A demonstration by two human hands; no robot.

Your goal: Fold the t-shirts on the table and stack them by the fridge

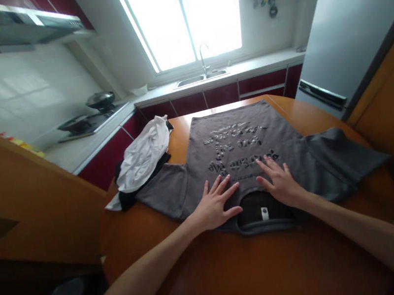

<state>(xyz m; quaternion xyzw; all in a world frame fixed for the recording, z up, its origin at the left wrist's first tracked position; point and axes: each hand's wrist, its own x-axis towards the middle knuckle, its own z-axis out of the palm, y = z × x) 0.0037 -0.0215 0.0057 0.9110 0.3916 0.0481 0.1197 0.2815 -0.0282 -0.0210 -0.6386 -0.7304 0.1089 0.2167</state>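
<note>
Here, a pot (pixel 100 100) stood on the hob (pixel 100 120), its contents hidden, the left hand (pixel 214 205) rested, fingers splayed, on a grey, dark-lettered T-shirt (pixel 241 154) spread across the wooden table (pixel 261 269), and the right hand (pixel 280 181) lay likewise, fingers apart.

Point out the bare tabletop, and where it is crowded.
The wooden table lies bare between the forearms, nearer than the gray T-shirt, and between left forearm and white garment. Crowded: the middle, with left hand and right hand on the T-shirt.
</note>
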